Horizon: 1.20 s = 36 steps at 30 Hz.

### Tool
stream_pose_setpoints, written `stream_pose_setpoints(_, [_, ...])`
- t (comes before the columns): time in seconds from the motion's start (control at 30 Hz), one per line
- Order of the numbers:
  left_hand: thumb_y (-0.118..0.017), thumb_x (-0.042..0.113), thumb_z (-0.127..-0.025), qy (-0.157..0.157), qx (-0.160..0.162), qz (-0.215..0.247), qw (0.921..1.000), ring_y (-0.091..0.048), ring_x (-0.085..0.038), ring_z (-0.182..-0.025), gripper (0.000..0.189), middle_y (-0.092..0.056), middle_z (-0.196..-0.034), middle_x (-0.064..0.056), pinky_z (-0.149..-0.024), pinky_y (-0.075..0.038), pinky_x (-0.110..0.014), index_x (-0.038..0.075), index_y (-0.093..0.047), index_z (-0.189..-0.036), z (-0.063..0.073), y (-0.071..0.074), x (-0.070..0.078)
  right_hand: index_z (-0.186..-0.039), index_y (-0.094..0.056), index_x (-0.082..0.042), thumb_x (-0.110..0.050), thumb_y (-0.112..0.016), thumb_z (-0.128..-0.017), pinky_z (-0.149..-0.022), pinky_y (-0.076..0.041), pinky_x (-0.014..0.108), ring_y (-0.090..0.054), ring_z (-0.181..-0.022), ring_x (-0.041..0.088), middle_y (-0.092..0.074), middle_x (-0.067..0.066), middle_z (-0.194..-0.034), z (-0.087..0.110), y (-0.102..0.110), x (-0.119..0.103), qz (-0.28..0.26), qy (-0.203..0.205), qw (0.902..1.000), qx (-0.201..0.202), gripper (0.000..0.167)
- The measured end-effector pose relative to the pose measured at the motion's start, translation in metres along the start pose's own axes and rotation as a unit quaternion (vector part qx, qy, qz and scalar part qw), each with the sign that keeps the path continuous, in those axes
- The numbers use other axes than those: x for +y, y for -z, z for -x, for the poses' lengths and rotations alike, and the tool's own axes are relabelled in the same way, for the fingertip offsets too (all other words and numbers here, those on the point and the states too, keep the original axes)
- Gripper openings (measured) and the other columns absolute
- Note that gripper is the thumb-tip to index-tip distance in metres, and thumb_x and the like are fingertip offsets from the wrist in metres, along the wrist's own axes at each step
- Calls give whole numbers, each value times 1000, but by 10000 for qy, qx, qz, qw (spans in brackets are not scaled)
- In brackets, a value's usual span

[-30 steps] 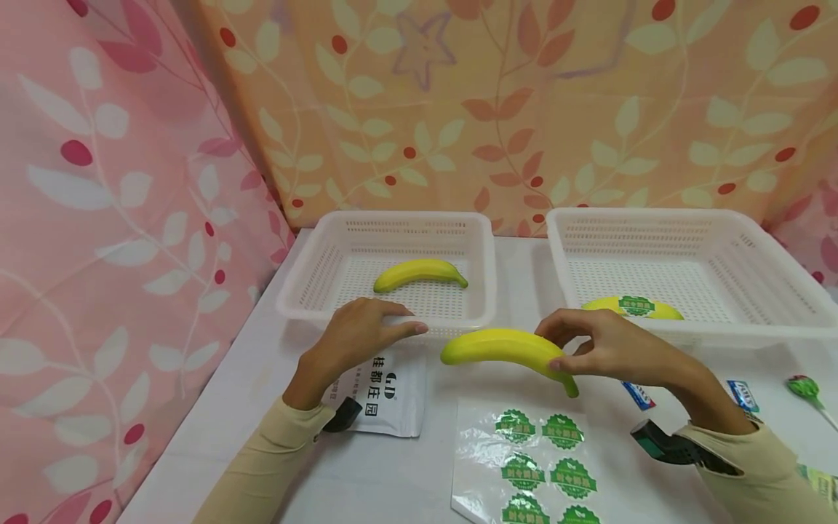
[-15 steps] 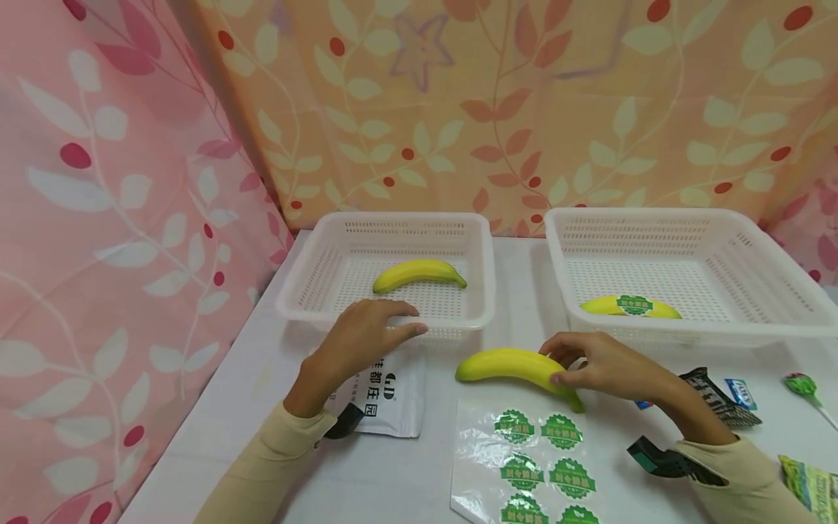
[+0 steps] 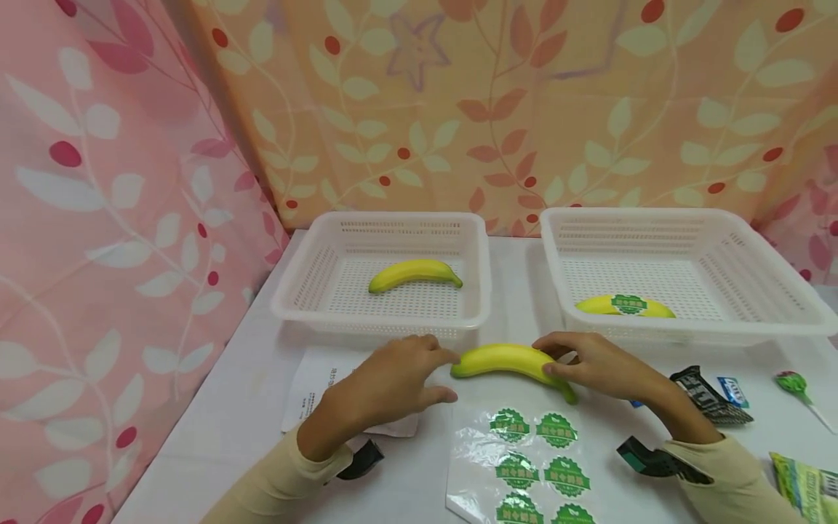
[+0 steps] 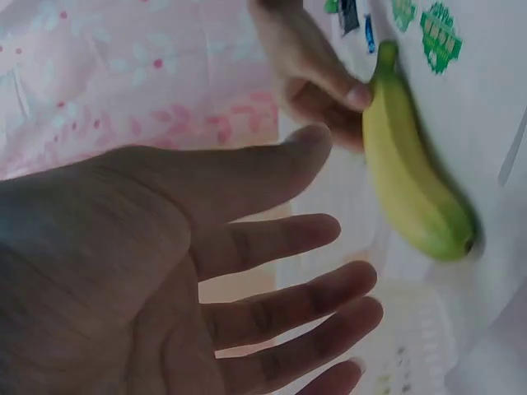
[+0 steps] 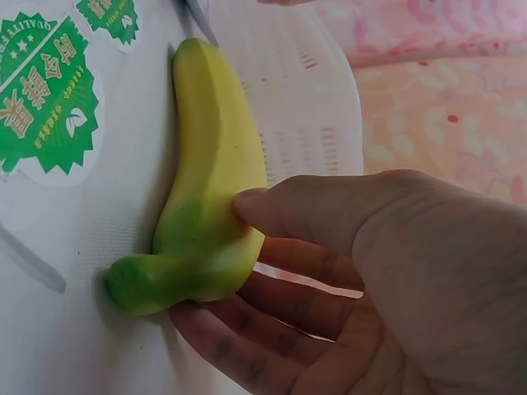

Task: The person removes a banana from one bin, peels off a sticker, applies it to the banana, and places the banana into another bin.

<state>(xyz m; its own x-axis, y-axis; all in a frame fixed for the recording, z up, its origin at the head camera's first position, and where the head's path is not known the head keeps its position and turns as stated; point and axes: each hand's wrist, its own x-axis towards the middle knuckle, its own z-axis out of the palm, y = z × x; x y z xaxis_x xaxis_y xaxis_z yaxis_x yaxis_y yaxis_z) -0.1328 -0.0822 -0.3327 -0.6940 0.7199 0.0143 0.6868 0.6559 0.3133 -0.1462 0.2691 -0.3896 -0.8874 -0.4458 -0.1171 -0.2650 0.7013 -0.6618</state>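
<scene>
A yellow banana (image 3: 497, 356) with green ends lies on the white table, in front of the gap between two baskets. Its stem end is pinched between the thumb and fingers of my right hand (image 3: 589, 364), as the right wrist view also shows. My left hand (image 3: 396, 375) is beside the banana's other tip, fingers spread and holding nothing; in the left wrist view a gap separates them from the banana. Just nearer than the banana is a sheet of round green stickers (image 3: 556, 431). Under my left hand and wrist, a white pouch (image 3: 310, 382) is partly hidden.
One banana (image 3: 414, 274) lies in the left white basket (image 3: 380, 320). In the right white basket (image 3: 707, 332) is another banana (image 3: 591, 306) bearing a green sticker. Off to the right are a black packet (image 3: 703, 397), a small blue packet (image 3: 733, 391), a lollipop (image 3: 792, 380) and a green-yellow packet (image 3: 808, 480).
My right hand has lowered the banana from near the baskets' front edges onto the table. My left hand has come nearer and to the right, from the left basket's rim to the banana's tip.
</scene>
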Motion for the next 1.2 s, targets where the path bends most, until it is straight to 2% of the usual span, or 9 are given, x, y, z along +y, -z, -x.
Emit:
stream_pose_setpoints(0.1, [-81,42,-95,10,-484,-17,9988,-61,-12,-99,51,-69,-121,-2,-87,-53,-30,17,-71,-138,-5,-10,8,-138,-68,-8,-36,-74,-101,-88,-58,30,-69,-112,18,-74,0,-123,-1,-1,0,-4,-8,10000,17,47])
stream_pose_setpoints(0.2, [-81,44,-94,-100,-644,-201,9977,-60,-11,-102,54,-68,-123,0,-87,-52,-27,18,-69,-140,-13,-24,15,-138,-68,-7,-35,-74,-101,-87,-58,31,-69,-112,19,-74,1,-123,-1,-1,-1,51,-14,10000,69,46])
stream_pose_setpoints(0.4, [-80,53,-92,-524,-604,-826,9934,-58,-14,-113,62,-64,-125,0,-93,-50,-27,17,-66,-140,-25,-54,27,-137,-68,-8,-34,-73,-102,-91,-59,39,-69,-112,19,-74,2,-123,0,0,-1,59,-6,9999,103,44])
stream_pose_setpoints(0.57, [-83,57,-87,-556,-494,-1096,9912,-55,-15,-109,71,-60,-124,-1,-92,-49,-26,15,-64,-141,-28,-70,31,-137,-68,-8,-34,-72,-102,-90,-58,35,-69,-112,19,-74,1,-123,-1,-1,-1,5,-4,10000,88,44])
stream_pose_setpoints(0.73, [-86,52,-85,-392,-451,-873,9944,-54,-14,-108,73,-58,-124,-1,-89,-48,-26,17,-61,-143,-30,-76,30,-137,-68,-8,-34,-72,-102,-88,-58,32,-69,-111,18,-74,1,-122,-1,0,-1,49,40,9999,126,44])
stream_pose_setpoints(0.93, [-88,46,-84,-194,-578,-354,9975,-55,-9,-107,72,-60,-123,0,-87,-44,-26,19,-60,-145,-33,-75,27,-137,-68,-8,-32,-73,-102,-88,-59,32,-69,-111,19,-74,3,-124,0,0,-2,-15,21,9999,139,43])
stream_pose_setpoints(1.0, [-90,44,-83,-232,-553,-266,9978,-57,-8,-109,72,-62,-124,1,-87,-45,-26,19,-61,-144,-33,-75,26,-138,-67,-6,-30,-72,-102,-89,-60,36,-70,-112,22,-73,7,-127,1,-1,-3,-25,57,9998,194,43])
stream_pose_setpoints(1.1, [-92,39,-82,-311,-510,-156,9981,-59,-7,-111,67,-66,-122,5,-91,-47,-27,20,-64,-140,-34,-76,24,-137,-68,-7,-29,-73,-102,-94,-59,49,-70,-116,31,-72,11,-131,2,-3,-5,139,197,9987,456,41])
stream_pose_setpoints(1.2, [-93,32,-82,-309,-624,250,9973,-60,-5,-107,57,-68,-116,8,-94,-48,-25,19,-69,-133,-36,-76,20,-132,-71,-14,-25,-77,-99,-99,-55,58,-67,-121,31,-71,5,-132,5,-5,-11,394,443,9951,789,36])
